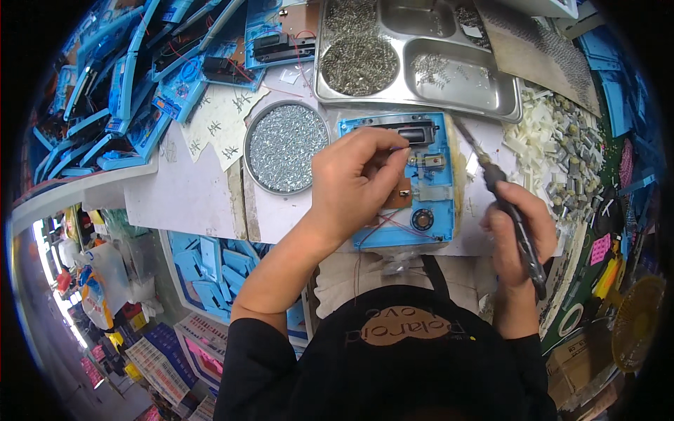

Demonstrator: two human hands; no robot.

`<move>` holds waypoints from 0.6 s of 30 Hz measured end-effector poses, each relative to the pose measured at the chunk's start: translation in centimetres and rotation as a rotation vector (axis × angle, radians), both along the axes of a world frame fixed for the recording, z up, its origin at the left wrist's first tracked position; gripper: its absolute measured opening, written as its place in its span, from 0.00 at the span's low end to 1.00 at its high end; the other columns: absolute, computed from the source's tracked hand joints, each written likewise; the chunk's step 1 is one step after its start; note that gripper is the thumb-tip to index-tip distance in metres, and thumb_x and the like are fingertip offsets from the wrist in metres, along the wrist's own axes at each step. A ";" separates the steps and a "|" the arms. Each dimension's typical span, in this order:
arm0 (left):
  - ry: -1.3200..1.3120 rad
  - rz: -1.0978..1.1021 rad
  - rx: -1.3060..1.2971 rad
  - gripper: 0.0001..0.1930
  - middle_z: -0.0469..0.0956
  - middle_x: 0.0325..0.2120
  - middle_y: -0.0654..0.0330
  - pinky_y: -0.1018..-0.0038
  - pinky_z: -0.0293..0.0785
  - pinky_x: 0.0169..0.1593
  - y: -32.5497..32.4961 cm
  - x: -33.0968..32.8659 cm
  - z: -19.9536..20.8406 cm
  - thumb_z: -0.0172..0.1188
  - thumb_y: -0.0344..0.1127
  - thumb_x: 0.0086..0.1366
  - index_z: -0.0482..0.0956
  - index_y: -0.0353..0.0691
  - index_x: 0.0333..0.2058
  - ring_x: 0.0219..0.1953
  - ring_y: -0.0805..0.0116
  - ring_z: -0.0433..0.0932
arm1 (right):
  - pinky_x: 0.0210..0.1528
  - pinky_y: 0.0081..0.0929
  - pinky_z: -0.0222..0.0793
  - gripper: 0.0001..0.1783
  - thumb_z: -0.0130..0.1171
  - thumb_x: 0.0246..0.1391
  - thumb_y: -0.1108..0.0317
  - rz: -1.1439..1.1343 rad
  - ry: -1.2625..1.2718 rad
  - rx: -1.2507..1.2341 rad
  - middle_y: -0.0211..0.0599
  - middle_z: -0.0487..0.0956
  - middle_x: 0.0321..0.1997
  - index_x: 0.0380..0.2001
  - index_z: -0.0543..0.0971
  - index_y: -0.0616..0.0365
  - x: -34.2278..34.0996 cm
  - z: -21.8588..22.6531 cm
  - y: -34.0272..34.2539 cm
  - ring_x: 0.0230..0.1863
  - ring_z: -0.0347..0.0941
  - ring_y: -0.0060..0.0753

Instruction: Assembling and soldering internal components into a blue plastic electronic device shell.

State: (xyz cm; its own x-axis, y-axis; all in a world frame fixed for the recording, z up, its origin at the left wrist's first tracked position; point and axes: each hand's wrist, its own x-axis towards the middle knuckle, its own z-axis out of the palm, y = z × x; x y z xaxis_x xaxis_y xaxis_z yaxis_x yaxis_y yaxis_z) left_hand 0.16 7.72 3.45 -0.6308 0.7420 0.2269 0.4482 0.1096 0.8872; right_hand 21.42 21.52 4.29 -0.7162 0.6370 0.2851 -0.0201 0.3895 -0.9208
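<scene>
A blue plastic case point(439, 203) lies open on the table in front of me. Inside it are a dark rectangular part point(415, 135), a small metal motor point(434, 162), a brown circuit board point(399, 194) and a round black part point(423, 219), with thin red wires. Over the case's left side, my left hand point(354, 175) is closed in a pinch; whatever sits between thumb and forefinger is too small to make out. To the right of the case, my right hand point(523, 228) grips a dark-handled tool with a tapering metal shaft point(516, 217), its tip pointing up-left near the case's upper right corner.
A round dish point(247, 158) of small silver screws stands left of the case. Behind is a steel compartment tray point(516, 105) with small metal parts. Blue cases point(126, 91) pile up at upper left. Small motors point(565, 133) and white pieces point(530, 126) lie at right.
</scene>
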 end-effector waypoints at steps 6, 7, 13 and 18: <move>-0.332 0.031 0.042 0.04 0.84 0.28 0.60 0.83 0.76 0.29 -0.4 0.5 -0.6 0.68 0.25 0.64 0.84 0.33 0.37 0.26 0.78 0.81 | 0.51 0.26 0.76 0.29 0.69 0.53 0.81 0.085 0.024 -0.082 0.40 0.83 0.46 0.60 0.76 0.61 -6.3 0.5 -1.2 0.46 0.81 0.30; -0.356 0.023 0.021 0.04 0.84 0.28 0.60 0.82 0.76 0.30 -0.4 0.5 -0.5 0.68 0.26 0.64 0.84 0.34 0.37 0.26 0.78 0.82 | 0.54 0.27 0.75 0.32 0.67 0.53 0.82 0.099 0.008 -0.071 0.39 0.82 0.48 0.62 0.74 0.60 -7.0 0.5 -1.2 0.49 0.80 0.29; -0.122 -0.071 -0.022 0.05 0.83 0.29 0.57 0.75 0.76 0.33 -0.7 -0.5 -0.2 0.68 0.28 0.63 0.84 0.35 0.37 0.29 0.69 0.83 | 0.58 0.29 0.75 0.33 0.62 0.56 0.84 0.162 0.000 -0.074 0.39 0.81 0.50 0.65 0.71 0.58 -9.4 0.6 -0.8 0.52 0.80 0.29; -0.012 -0.101 0.006 0.05 0.83 0.29 0.54 0.71 0.77 0.34 -0.8 -1.0 -0.5 0.66 0.29 0.65 0.84 0.35 0.37 0.29 0.62 0.84 | 0.57 0.29 0.76 0.33 0.60 0.56 0.86 0.154 0.012 -0.097 0.41 0.81 0.51 0.65 0.71 0.58 -9.6 0.2 -0.9 0.50 0.81 0.30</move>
State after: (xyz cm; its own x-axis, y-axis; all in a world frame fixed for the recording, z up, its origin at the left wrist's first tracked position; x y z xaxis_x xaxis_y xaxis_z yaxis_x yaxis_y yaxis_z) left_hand -0.80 6.91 2.96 -0.5556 0.8005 0.2250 0.4463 0.0587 0.8930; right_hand 11.78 20.60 4.52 -0.8044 0.5447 0.2370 -0.0839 0.2907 -0.9531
